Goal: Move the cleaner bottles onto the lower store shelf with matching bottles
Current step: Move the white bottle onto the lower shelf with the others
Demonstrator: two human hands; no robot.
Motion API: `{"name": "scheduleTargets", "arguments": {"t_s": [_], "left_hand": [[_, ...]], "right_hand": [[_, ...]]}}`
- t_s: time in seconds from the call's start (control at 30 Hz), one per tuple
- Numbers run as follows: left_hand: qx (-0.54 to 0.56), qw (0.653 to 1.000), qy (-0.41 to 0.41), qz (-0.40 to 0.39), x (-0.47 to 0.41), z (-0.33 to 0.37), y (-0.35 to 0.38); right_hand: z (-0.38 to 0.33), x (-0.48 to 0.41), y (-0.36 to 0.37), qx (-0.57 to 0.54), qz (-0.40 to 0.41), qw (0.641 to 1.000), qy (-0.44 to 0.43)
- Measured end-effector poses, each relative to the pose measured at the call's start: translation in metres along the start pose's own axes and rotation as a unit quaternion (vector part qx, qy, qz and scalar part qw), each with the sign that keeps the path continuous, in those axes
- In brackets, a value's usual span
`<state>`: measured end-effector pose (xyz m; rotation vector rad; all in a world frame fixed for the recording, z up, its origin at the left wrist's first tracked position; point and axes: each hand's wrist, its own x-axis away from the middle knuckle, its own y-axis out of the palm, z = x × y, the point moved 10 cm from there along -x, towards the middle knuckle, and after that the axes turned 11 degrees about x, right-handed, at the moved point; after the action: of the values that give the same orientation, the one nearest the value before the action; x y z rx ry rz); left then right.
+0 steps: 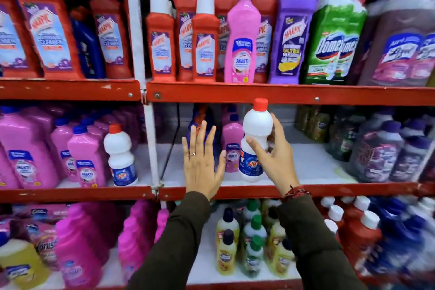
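Gripping a white bottle (255, 141) with a red cap in the right hand (274, 160), fingers wrapped around its waist, holding it upright at the front of the middle shelf (294, 189), base right about at shelf level. Hovering the left hand (202, 162) just beside it, flat and spread, pinching nothing, ring showing. Sitting one bay over to the left, a matching white bottle (120, 156) next to pink bottles (87, 160).

Head camera, close to the shelving
Worn view faces the middle shelf (282, 189) straight on; arms reach away from it.
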<state>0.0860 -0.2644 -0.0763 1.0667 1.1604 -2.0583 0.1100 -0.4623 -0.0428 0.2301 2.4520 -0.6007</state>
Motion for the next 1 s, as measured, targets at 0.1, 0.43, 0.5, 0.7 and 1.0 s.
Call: {"name": "scheduleTargets", "arguments": {"t_s": [0.1, 0.43, 0.5, 0.7, 1.0], "left_hand": [[-0.01, 1.0, -0.001, -0.025, 0.012, 0.013, 0.036], [0.015, 0.987, -0.065, -0.146, 0.055, 0.004, 0.146], [-0.007, 0.983, -0.084, -0.166, 0.062, -0.004, 0.159], [-0.05, 0.983, -0.085, -0.157, 0.065, -0.013, 0.17], [-0.047, 0.983, -0.085, -0.155, 0.068, -0.017, 0.176]], "right_hand": [[0.03, -0.004, -0.01, 0.005, -0.006, 1.0, 0.001], [0.114, -0.043, 0.002, -0.009, -0.038, 0.999, 0.037], [0.126, -0.052, 0.007, -0.011, -0.041, 0.998, 0.047], [0.15, -0.074, 0.025, 0.002, -0.059, 0.996, 0.062], [0.168, -0.082, 0.04, -0.002, -0.068, 0.995, 0.071]]}}
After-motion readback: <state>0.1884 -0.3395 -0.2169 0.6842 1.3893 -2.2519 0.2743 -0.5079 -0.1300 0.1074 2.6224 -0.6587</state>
